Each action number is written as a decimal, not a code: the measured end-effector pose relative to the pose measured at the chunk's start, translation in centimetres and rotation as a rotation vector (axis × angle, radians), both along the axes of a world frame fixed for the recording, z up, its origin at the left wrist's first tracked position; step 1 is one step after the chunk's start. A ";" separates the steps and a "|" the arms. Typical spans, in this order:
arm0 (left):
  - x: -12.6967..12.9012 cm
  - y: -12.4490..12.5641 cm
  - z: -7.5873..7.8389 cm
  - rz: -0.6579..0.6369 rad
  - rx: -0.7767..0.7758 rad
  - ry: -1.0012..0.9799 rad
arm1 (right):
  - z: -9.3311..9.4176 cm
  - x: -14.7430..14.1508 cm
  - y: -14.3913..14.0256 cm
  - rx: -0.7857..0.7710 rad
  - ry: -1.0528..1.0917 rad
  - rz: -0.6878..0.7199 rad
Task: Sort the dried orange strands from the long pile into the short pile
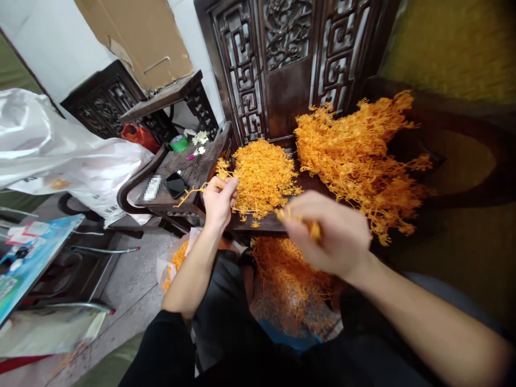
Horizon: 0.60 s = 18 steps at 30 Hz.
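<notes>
My left hand [220, 201] pinches a thin orange branched stem [193, 190], whose bare twig end sticks out to the left. My right hand [330, 231], smeared by motion, is closed around small orange plastic pieces [315, 230] that show between its fingers. Just beyond my hands a heap of small yellow-orange plastic flower pieces [264, 174] lies on the dark wooden seat. A big tangled pile of orange branched plastic stems [355, 156] rests to the right of the heap. Whether the right hand's pieces join the left hand's stem cannot be told.
Below the seat, more orange stems [288, 269] lie between my legs. A plastic bag of orange pieces [177, 263] stands on the floor at left. The side table holds a phone [176, 185] and green tape [179, 143]. White sacks [92, 156] and a blue-topped table [36, 252] are farther left.
</notes>
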State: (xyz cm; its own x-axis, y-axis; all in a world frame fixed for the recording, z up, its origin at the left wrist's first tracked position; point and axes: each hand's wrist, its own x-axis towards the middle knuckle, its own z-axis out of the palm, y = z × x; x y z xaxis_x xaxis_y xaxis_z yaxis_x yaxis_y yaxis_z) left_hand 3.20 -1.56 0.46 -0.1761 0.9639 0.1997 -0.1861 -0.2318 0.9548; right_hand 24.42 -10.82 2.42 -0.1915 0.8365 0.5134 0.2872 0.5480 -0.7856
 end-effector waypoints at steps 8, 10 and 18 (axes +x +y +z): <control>0.6 -3.2 0.3 -0.362 -0.061 0.064 | -0.5 1.1 4.3 -0.608 0.647 0.157; 0.5 -3.4 0.3 -0.388 -0.062 0.055 | -0.9 1.0 4.2 -0.625 0.551 0.188; 0.8 -4.3 0.4 -0.484 -0.118 0.039 | -1.5 -1.0 3.6 -0.274 0.025 0.092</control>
State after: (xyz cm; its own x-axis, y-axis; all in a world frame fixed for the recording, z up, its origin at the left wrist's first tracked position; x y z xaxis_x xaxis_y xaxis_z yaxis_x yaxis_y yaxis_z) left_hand 3.96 -5.85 0.83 0.3024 0.9497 0.0818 -0.2092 -0.0176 0.9777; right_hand 23.41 -7.25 0.94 -0.2635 0.9244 0.2757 0.2252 0.3368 -0.9142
